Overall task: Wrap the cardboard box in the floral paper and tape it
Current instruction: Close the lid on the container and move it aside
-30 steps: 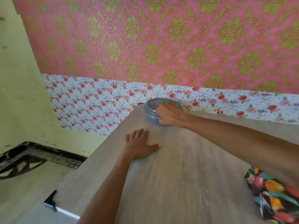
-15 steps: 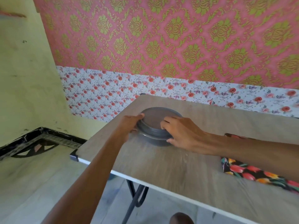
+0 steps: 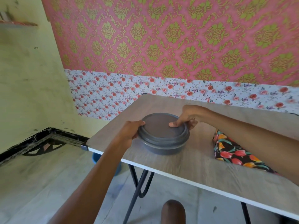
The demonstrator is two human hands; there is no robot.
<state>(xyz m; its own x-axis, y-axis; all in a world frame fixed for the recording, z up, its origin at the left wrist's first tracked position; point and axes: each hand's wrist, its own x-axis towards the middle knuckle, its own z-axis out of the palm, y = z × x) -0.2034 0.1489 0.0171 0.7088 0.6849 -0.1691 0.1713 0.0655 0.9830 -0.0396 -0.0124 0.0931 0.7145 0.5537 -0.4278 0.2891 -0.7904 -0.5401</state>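
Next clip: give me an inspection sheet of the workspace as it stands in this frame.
Surface: wood-look table on black metal legs, white front edge.
Job's things: floral paper lies at the table's right; no cardboard box or tape seen.
Clutter: round grey lidded tin on the table.
Grippers: left hand and right hand grip the tin's lid rim from opposite sides.
Cables: nothing seen.
Surroundings: pink damask and floral wallpaper behind, blue tub under the table.

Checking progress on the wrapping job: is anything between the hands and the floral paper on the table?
Yes. Both the left hand and right hand are occupied holding a round grey lidded container. The folded floral paper lies untouched, right of the container, on the table. No cardboard box is in view.
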